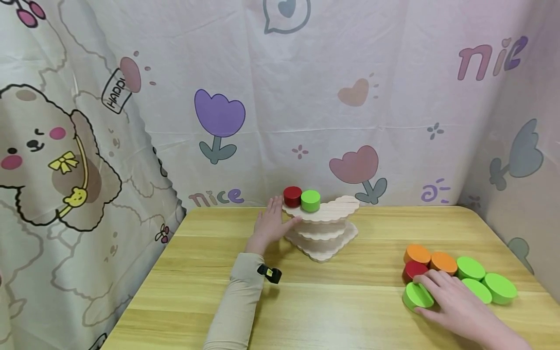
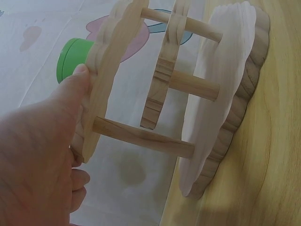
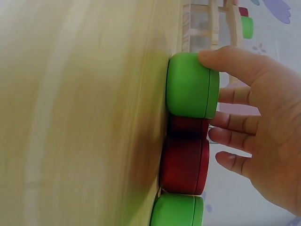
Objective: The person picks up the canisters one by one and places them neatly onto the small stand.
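Starting with the head view, where are both hands placed?

The left hand [image 1: 270,226] is set at the left corner of the wooden stand [image 1: 339,209], thumb spread well away from the fingers. On the stand's top tier a red cylinder [image 1: 292,196] and a green cylinder [image 1: 310,201] are carried. The right hand [image 1: 455,301] is placed over the front green cylinder [image 1: 411,297], which is positioned on the table [image 1: 328,316] just in front of a second red cylinder [image 1: 413,270].

What is shown by the left wrist view?

The tier's corner is held between thumb and fingers, with the thumb tip near the green cylinder. Light, even pressure should be applied so that neither carried piece is nudged.

And by the right wrist view?

The front green cylinder is seen upright, pinched near its top between thumb and bent fingers. How firmly it is gripped cannot be told. The pinch should be centred across the top, and the lower fingers should be kept off neighbouring pieces.
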`<state>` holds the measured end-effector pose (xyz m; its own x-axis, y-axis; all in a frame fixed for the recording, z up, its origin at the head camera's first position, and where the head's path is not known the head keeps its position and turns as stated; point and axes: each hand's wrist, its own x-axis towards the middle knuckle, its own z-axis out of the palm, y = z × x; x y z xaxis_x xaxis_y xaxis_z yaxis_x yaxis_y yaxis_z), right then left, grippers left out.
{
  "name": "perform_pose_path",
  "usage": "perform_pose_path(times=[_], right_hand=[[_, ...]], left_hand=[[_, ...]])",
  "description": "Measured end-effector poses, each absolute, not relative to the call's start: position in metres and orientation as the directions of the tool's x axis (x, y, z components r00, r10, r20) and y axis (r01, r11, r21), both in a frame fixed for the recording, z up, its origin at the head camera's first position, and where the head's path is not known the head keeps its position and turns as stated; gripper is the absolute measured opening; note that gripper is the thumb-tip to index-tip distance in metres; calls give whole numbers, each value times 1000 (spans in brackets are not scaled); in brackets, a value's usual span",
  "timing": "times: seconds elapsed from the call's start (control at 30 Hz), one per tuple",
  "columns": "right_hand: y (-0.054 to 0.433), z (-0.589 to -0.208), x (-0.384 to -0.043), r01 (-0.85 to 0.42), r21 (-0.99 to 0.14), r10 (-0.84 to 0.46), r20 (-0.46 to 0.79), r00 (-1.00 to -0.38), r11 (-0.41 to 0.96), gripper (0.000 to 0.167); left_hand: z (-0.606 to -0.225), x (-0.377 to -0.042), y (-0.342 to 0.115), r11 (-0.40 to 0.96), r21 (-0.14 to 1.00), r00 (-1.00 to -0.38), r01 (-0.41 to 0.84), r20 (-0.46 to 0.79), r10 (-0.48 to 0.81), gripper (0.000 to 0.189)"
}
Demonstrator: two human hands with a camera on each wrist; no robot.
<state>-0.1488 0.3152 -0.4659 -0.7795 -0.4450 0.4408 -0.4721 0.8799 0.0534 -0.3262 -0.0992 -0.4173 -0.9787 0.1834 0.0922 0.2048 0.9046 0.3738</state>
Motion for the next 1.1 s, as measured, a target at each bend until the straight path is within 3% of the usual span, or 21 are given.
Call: perform_pose_path(times=[0.3, 1.1], right_hand=[[309, -465, -150, -477, 47, -450, 419, -788, 878, 60], [287, -449, -172, -599, 81, -546, 523, -655, 797, 59]], left_hand=[[-418, -326, -99, 905, 373, -979, 205, 99, 181, 105], [-418, -325, -99, 905, 374, -979, 204, 99, 179, 104]])
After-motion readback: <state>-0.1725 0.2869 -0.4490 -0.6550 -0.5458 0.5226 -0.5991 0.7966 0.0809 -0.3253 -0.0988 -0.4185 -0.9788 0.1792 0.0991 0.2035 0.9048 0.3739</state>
